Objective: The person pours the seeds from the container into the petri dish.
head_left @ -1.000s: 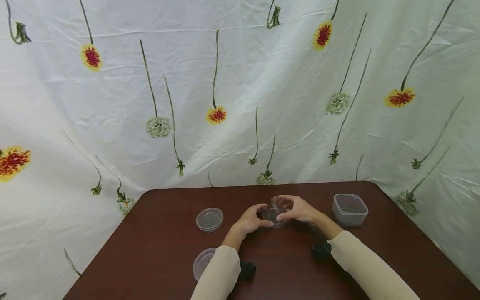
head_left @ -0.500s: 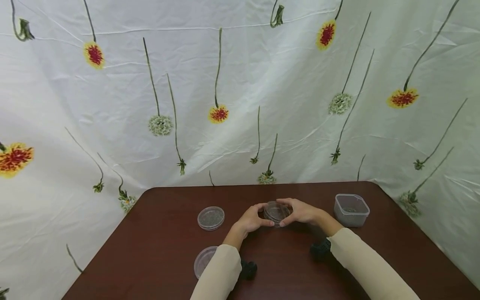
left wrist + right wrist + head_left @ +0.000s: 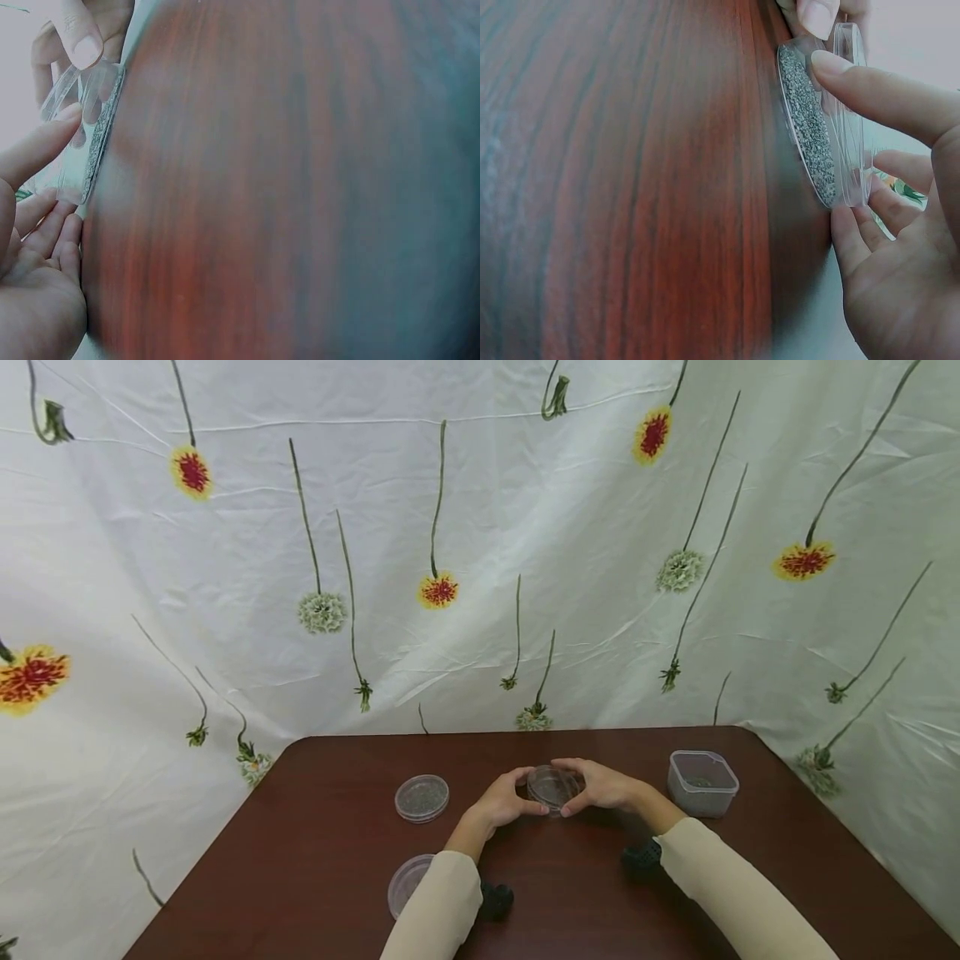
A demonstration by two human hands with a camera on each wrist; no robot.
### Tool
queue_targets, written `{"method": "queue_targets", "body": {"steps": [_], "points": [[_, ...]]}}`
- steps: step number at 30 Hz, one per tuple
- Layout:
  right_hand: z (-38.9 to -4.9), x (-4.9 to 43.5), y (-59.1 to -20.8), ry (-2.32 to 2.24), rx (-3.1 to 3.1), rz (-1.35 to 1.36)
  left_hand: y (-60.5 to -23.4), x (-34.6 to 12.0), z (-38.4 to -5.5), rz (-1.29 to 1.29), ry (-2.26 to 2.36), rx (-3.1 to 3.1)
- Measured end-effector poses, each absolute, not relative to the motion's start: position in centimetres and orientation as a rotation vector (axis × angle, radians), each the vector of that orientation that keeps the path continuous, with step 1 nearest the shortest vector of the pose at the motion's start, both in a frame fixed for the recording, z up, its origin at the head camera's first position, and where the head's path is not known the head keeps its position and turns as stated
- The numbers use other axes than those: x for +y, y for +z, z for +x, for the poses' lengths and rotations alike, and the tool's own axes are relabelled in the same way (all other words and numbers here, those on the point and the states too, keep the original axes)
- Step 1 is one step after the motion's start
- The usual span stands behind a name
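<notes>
A clear petri dish (image 3: 551, 800) with a layer of grey granules (image 3: 808, 124) stands on the dark wooden table between both hands. My left hand (image 3: 504, 799) grips its left side, thumb in front and fingers behind. From the right, my right hand (image 3: 600, 785) holds the clear lid (image 3: 851, 112) by its edge, thumb and fingers spread across it. The lid lies over the dish, slightly tilted in the left wrist view, where both the lid (image 3: 60, 94) and the granule layer (image 3: 103, 142) show edge-on.
Another petri dish (image 3: 422, 797) with grey granules stands to the left. Nearer, a round clear lid or dish (image 3: 407, 883) is partly hidden by the left sleeve (image 3: 442, 902). A square plastic tub (image 3: 702, 783) with some granules stands at the right. A flower-printed cloth (image 3: 480, 527) hangs behind the table.
The right hand has lowered the lid from a steep tilt beside the dish to lie over it. The left hand has stayed at the dish; the view shifted slightly.
</notes>
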State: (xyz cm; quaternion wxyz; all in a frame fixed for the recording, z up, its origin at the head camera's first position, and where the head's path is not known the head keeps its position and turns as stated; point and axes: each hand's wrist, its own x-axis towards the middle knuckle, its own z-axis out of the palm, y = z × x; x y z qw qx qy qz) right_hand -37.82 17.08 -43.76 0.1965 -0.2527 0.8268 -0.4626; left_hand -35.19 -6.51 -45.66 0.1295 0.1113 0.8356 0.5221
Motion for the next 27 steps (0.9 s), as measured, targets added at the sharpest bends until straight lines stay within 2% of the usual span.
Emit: {"method": "queue_targets", "body": {"steps": [27], "points": [[-37.97, 16.86, -43.81, -1.226, 2.34, -0.751, -45.67, -6.75, -35.37, 0.373, 1.538, 2.404]]}}
